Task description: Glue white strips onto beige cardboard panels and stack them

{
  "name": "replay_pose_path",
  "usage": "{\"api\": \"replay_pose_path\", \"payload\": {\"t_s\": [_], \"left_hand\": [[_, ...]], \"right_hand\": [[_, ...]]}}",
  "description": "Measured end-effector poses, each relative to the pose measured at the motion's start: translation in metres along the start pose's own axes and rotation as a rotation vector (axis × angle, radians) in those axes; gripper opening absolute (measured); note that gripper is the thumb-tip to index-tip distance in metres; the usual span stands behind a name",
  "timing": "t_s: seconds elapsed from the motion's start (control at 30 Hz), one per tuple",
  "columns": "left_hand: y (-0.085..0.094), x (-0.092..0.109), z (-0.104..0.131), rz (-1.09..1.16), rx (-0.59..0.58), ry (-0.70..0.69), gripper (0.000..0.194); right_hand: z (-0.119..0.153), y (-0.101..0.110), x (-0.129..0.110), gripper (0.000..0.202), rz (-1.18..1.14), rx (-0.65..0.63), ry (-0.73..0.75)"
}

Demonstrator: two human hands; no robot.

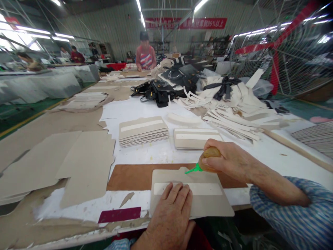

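My left hand [174, 208] lies flat on a beige board panel [208, 203], its fingers stretched over the white strip [206, 189] across the panel. The panel has a small tab on its far edge and rests partly on a brown sheet [130, 177]. Wrapped in my right hand [229, 156] is an amber glue bottle [212, 154] with a green nozzle. The nozzle [191, 170] points down at the panel near the tab; I cannot tell if it touches. Beyond it sit a stack of panels with white strips [143, 130] and a smaller stack [196, 139].
Large beige sheets [85, 163] lie at the left, with a maroon strip [119, 214] by the front edge. White offcuts [234, 111] and black bag pieces [163, 90] are heaped farther back. A caged fan [275, 48] stands right; a person [145, 53] is at the far end.
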State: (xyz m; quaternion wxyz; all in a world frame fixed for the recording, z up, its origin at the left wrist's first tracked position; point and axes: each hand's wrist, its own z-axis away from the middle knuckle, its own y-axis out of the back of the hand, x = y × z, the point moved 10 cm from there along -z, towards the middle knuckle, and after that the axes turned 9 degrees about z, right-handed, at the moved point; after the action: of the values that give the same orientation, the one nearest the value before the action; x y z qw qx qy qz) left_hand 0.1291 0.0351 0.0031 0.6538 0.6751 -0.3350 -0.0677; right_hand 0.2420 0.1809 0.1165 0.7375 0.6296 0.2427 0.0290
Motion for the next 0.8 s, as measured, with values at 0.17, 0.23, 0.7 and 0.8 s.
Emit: {"api": "replay_pose_path", "payload": {"t_s": [0.17, 0.23, 0.7, 0.8], "left_hand": [[-0.001, -0.001, 0.000, -0.005, 0.007, -0.004, 0.069], [-0.001, 0.000, 0.000, -0.017, 0.007, -0.010, 0.069], [0.002, -0.003, 0.002, -0.036, 0.059, -0.028, 0.070], [0.002, -0.003, 0.002, -0.044, 0.061, -0.032, 0.069]], "right_hand": [[0.007, 0.004, 0.017, 0.009, -0.020, 0.031, -0.049], [0.009, 0.003, 0.024, 0.009, -0.024, 0.025, -0.066], [0.031, 0.015, 0.089, 0.021, -0.043, 0.087, -0.147], [0.035, 0.019, 0.098, 0.020, -0.043, 0.111, -0.177]]}}
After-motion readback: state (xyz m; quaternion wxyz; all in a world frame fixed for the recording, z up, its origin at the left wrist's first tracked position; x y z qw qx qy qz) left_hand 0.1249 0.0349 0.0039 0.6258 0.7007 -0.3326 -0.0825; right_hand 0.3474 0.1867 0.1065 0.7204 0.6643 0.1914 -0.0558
